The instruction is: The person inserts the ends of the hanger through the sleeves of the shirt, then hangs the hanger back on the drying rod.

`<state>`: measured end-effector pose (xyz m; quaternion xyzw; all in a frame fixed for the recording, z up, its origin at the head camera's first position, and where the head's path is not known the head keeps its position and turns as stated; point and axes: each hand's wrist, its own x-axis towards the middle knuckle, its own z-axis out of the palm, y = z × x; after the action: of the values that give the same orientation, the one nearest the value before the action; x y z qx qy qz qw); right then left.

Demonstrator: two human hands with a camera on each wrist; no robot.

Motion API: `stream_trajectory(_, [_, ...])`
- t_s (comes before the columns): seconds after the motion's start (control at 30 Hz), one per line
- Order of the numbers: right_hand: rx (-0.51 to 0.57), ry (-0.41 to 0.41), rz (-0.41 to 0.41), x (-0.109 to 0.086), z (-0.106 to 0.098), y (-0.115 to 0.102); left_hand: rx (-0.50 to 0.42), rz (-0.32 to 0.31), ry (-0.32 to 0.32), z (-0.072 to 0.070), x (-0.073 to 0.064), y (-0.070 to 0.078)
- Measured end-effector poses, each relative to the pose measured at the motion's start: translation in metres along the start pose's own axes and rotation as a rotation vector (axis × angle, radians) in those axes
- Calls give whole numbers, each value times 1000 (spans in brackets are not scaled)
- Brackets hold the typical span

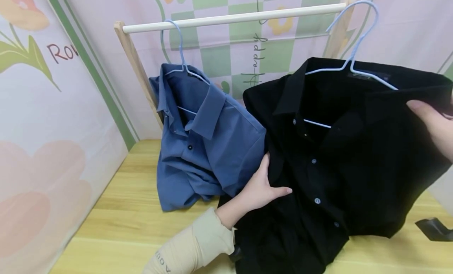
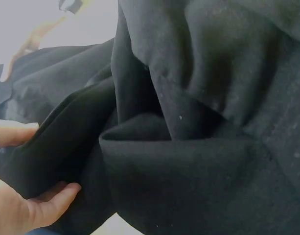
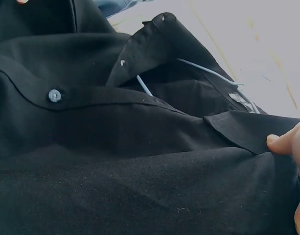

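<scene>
A black button-up shirt (image 1: 371,156) on a light blue wire hanger (image 1: 357,46) spreads across the right half of the head view. My left hand (image 1: 260,189) grips its side edge, thumb on the front and fingers partly hidden behind the fabric. In the left wrist view, that hand (image 2: 22,186) has a black fold between thumb and fingers. My right hand (image 1: 439,124) pinches the shoulder near the collar, its thumb (image 3: 282,144) on top. The hanger's hook is by the rod's right end; I cannot tell whether it rests on it. Left of the black shirt hangs a blue shirt (image 1: 230,140).
A white rod (image 1: 233,18) on wooden posts (image 1: 136,65) runs across the back and carries the blue shirt's hanger (image 1: 181,46). Below is a wood-grain table (image 1: 116,211). Patterned cloth (image 1: 67,120) covers the left side and back. A black strap-like piece (image 1: 437,228) shows at right.
</scene>
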<state>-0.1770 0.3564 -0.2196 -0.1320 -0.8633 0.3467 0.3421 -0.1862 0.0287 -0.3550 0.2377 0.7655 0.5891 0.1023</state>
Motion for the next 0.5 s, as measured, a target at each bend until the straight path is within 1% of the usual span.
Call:
stream_trajectory(0.07, [56, 32, -33, 1, 2, -2, -5, 25, 2, 0, 1, 1])
stream_trajectory(0.1, [83, 47, -65, 2, 3, -3, -5, 39, 2, 0, 2, 1])
stream_trajectory(0.13, [111, 52, -103, 3, 4, -5, -7, 52, 0, -1, 2, 1])
stream_trajectory(0.2, [167, 50, -141, 4, 5, -11, -11, 71, -4, -1, 3, 0])
stream_trajectory(0.3, [280, 39, -169, 8, 7, -19, -41, 59, -9, -1, 4, -1])
stream_trajectory(0.37, [355, 23, -165, 9, 8, -24, -66, 44, -7, 0, 5, -1])
stream_trajectory(0.43, [376, 7, -166, 11, 9, -29, -90, 20, 5, 1, 5, -1])
stream_trajectory(0.5, [365, -13, -173, 12, 9, -33, -109, 10, 23, 3, 6, -1])
